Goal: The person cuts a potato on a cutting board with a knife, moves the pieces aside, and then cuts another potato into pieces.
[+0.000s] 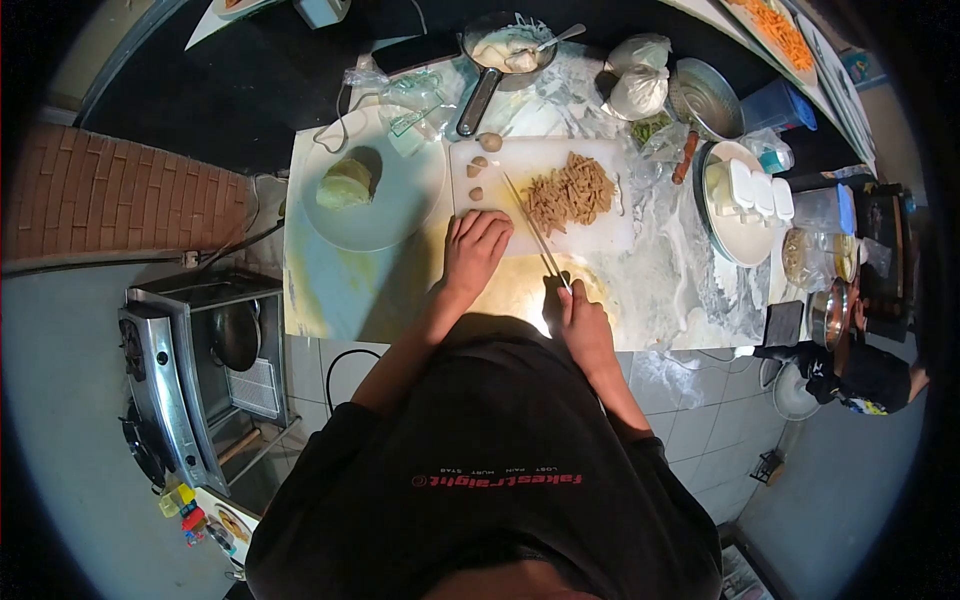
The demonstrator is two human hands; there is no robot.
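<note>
A white cutting board lies on the marbled table. On its right part is a pile of brown cut strips. Several small brown pieces sit along the left edge, with a round brown one at the top. My left hand rests at the board's lower left, fingers together; whatever lies beneath them is hidden. A knife is in my right hand, fingers closed round its handle, the blade slanting up and left over the board, between my left hand and the pile.
Left stands a large plate with a pale green vegetable. Behind the board is a pan; bags, a metal bowl and a plate of white containers stand right. Another person is at far right.
</note>
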